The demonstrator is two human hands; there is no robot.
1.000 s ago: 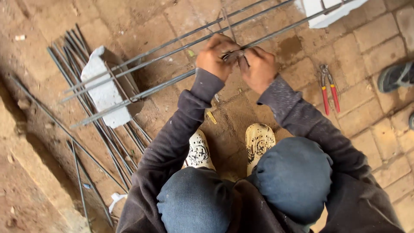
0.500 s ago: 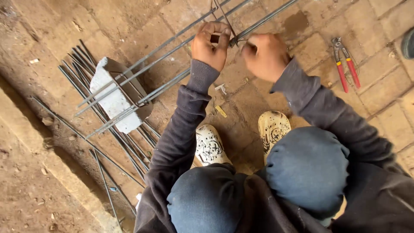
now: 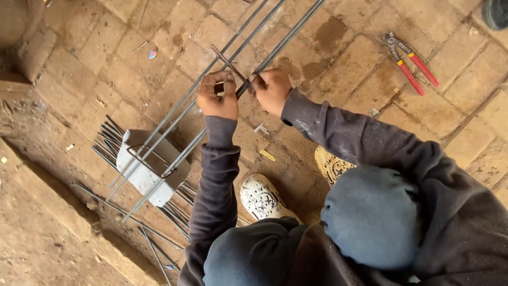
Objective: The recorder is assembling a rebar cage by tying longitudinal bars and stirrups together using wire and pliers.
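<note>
I crouch over a cage of long steel rods [image 3: 182,108] that run from upper right to lower left. My left hand [image 3: 218,96] grips a bent steel stirrup [image 3: 227,62] where it crosses the nearest rod. My right hand [image 3: 272,90] pinches the same crossing from the right, fingers closed on the rod and stirrup; anything thin between the fingers is hidden. Both dark sleeves reach forward over my knees and patterned shoes [image 3: 263,198].
The rods' lower ends rest on a grey concrete block [image 3: 138,175], with a bundle of loose rods [image 3: 108,139] beneath it. Red-handled pincers [image 3: 411,64] lie on the brick paving at upper right. A dirt ledge [image 3: 37,233] borders the left. Another person's shoe [image 3: 496,13] shows top right.
The view has shifted, so the hands sit lower and more central. Both hands stay at the same rod crossing, with the right hand drawn closer to the left.
</note>
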